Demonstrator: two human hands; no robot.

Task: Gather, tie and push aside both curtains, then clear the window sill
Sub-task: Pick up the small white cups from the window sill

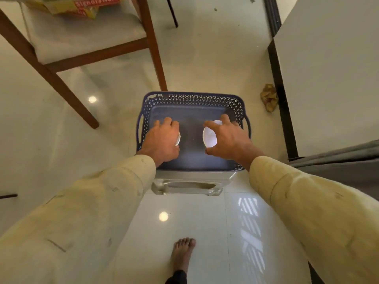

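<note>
Left hand (pixel 162 138) grips a white cup (pixel 178 138), right hand (pixel 225 138) a second cup (pixel 209 134); seat both upright in the mid-frame basket (pixel 194 97).

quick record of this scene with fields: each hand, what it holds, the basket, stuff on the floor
left hand: grips left white round item, mostly hidden
right hand: fingers curled round right white round item
basket: blue, perforated walls, both hands inside it
under basket: pale plastic stool
floor: crumpled brown paper, bare foot, wooden chair
</note>
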